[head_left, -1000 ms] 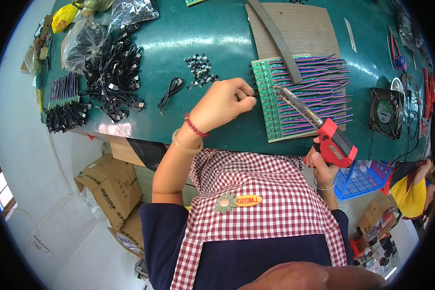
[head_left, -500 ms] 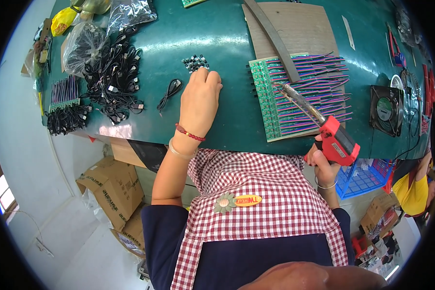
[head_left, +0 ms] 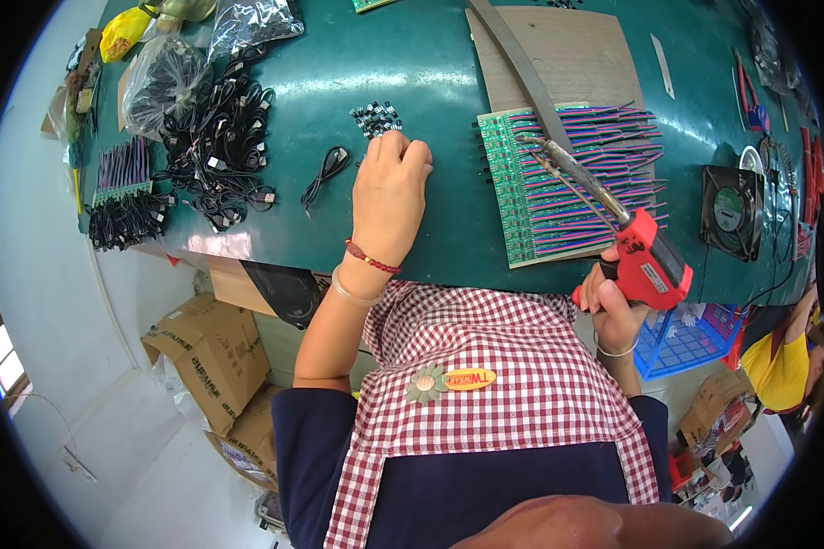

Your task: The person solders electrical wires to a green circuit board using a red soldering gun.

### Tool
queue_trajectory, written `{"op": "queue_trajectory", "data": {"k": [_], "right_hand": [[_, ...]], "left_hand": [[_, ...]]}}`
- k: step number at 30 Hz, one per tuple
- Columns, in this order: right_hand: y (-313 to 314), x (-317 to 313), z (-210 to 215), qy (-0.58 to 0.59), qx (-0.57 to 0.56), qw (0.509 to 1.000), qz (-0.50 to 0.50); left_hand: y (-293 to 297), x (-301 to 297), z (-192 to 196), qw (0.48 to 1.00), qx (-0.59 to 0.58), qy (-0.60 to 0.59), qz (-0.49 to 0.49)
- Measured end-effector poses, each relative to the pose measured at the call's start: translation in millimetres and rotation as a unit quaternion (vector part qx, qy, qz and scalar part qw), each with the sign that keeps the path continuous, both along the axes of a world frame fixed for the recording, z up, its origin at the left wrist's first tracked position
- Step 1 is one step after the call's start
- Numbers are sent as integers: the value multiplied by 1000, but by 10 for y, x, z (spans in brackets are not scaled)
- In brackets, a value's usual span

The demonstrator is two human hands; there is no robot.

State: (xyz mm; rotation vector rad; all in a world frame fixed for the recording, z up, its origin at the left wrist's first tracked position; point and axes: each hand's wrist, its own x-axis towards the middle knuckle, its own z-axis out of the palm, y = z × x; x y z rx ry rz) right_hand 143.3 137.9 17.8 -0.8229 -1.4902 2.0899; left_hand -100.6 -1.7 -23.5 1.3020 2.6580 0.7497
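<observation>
Reaching L hand (head_left: 391, 197) to small black parts (head_left: 375, 118); R hand (head_left: 611, 302) grips soldering gun (head_left: 634, 254).

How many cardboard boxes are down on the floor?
3 that I can see. One big cardboard box sits left of the person's elbow, another lies just below it, and a third is at the right under the blue basket. More may be hidden under the table.

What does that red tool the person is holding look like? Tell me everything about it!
The red soldering gun has a chunky red plastic body shaped like a pistol, with a dark panel on its side. A long, thin metal barrel sticks out and slants up to the left, its tip over the green circuit board with coloured wires. The right hand grips its handle at the edge of the green table.
</observation>
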Motion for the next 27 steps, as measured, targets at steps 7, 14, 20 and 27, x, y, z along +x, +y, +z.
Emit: {"op": "queue_trajectory", "data": {"k": [7, 14, 20, 27], "right_hand": [[-76, -119, 46, 23, -22, 999, 0], [-195, -374, 99, 50, 22, 998, 25], [-174, -327, 120, -1, 36, 998, 52], [-166, -356, 217, -91, 108, 987, 75]], "left_hand": [[66, 142, 288, 965, 128, -225, -41], [154, 674, 544, 712, 247, -657, -30], [238, 770, 486, 838, 285, -441, -149], [255, 824, 534, 884, 279, -346, -142]]}}
